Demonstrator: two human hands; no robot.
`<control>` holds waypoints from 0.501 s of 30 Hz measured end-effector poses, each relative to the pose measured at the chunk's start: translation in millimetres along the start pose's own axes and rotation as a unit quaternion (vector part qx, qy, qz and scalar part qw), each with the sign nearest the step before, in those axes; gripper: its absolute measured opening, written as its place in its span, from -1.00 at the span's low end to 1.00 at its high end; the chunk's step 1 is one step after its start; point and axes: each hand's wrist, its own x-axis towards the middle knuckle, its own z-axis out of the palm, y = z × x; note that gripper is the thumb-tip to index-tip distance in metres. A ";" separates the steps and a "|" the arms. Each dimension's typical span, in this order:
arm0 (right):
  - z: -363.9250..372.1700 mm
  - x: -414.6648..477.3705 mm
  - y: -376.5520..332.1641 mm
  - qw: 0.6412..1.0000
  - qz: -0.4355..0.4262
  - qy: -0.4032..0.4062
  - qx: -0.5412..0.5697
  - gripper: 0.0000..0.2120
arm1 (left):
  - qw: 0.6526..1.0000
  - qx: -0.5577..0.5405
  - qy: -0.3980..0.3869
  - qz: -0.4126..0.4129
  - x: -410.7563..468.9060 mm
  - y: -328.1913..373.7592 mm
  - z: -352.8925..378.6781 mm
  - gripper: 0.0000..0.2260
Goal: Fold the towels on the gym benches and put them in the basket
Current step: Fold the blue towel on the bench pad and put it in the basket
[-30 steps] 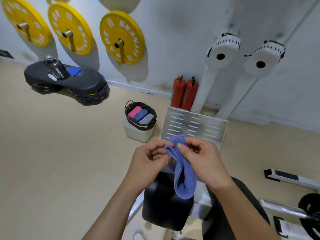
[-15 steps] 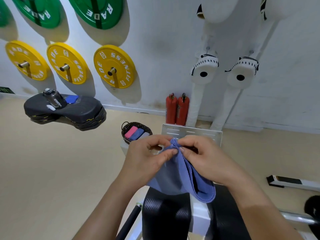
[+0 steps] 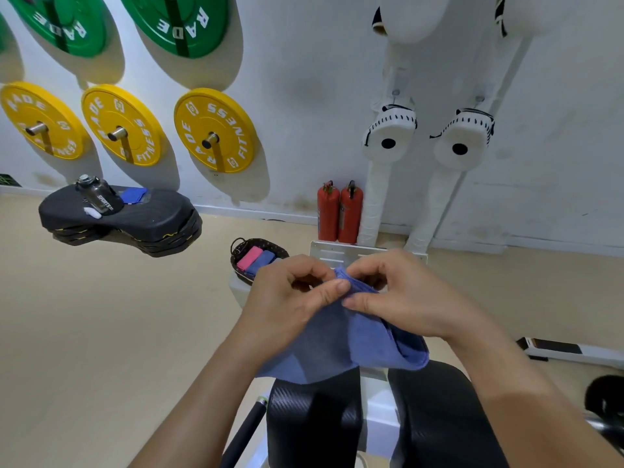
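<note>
Together, left hand (image 3: 290,300) and right hand (image 3: 417,298) pinch blue towel (image 3: 337,347) corner, cloth hanging below grip

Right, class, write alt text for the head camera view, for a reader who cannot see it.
The left hand and right hand pinch the top edge of a blue towel above black bench pads. Behind, a basket holds folded pink and blue towels; yellow plates and green plates hang on the white wall.
</note>
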 end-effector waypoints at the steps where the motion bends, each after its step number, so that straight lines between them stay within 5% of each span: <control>1: -1.6 0.6 3.0 1.000 0.000 0.009 0.005 -0.93 | 1.000 -0.022 -0.013 -0.004 -0.3 -2.5 1.7 -0.80; 9: -39.6 -8.7 48.1 0.994 0.045 0.030 0.098 -0.84 | 0.972 0.145 -0.160 -0.098 -11.2 -92.2 28.6 -0.69; 15: -52.6 -14.8 128.7 0.985 0.132 0.076 0.084 -0.77 | 0.906 0.332 -0.263 -0.019 -5.5 -152.7 47.6 -0.84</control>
